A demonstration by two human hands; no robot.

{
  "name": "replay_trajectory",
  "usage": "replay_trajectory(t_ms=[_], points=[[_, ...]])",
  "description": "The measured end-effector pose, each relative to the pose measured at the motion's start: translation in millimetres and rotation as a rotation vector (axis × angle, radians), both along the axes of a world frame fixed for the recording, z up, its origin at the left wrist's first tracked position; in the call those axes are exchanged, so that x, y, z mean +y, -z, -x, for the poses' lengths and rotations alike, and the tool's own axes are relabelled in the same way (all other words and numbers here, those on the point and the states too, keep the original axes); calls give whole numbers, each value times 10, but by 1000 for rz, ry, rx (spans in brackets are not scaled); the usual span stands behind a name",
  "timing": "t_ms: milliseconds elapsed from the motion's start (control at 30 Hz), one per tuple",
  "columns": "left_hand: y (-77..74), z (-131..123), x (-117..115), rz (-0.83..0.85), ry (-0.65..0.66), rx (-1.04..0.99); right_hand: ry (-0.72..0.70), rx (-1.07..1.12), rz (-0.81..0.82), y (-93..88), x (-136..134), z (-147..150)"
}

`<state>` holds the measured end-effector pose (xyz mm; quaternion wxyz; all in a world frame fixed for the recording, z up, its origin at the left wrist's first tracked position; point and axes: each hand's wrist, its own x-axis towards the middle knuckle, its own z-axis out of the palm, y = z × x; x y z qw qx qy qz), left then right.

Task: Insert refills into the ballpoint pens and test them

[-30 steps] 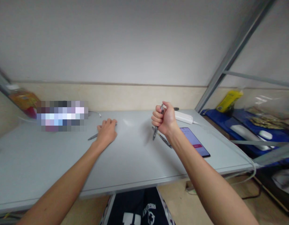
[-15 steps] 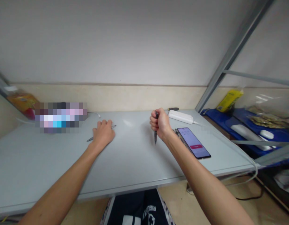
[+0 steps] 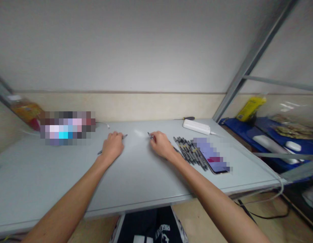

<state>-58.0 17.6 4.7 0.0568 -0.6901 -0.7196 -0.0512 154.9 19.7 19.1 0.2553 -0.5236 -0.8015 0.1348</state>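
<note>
My left hand point(image 3: 113, 145) rests low over the desk with its fingers curled round a dark pen point(image 3: 125, 136). The pen's two ends stick out on either side of the hand; its middle is hidden. In front of me and to the right, my right hand point(image 3: 160, 143) is closed on another pen point(image 3: 149, 135), whose end points up and to the left past the fingers. Just beyond that wrist lies a row of several pens point(image 3: 190, 153), side by side on the desk. A phone point(image 3: 214, 157) with a lit, partly blurred screen lies along their right side.
A white power strip point(image 3: 196, 127) and a screwdriver point(image 3: 189, 118) lie at the back right of the grey desk point(image 3: 136, 182). On the left stand a bottle point(image 3: 28, 109) and a pixelated object point(image 3: 67, 130). Beyond the right edge is a blue surface point(image 3: 263, 135) holding a yellow packet point(image 3: 250, 108).
My right hand has turned from an upright fist to palm down, moving left and lower with its pen. The pen row now shows. My left hand has hardly moved.
</note>
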Motion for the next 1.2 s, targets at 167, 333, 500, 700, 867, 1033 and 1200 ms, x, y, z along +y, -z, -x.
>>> replay_trajectory(t_ms=[167, 333, 500, 700, 867, 1033, 1200], points=[[46, -29, 17, -16, 43, 28, 114, -312, -146, 177, 13, -59], [74, -41, 28, -87, 95, -8, 197, -484, -254, 181, 27, -216], [72, -68, 25, -121, 158, -99, 261, -535, -242, 117, 66, -399], [63, -105, 13, -197, 226, -260, 294, -435, -181, 82, 71, -527], [51, -175, -9, -213, 395, -428, 181, -231, -183, 55, -44, -335], [50, -326, -101, -192, 681, -474, -18, 140, -138, 107, -119, -19], [70, -438, -180, -215, 804, -456, -143, 267, 78, 165, -116, 56]])
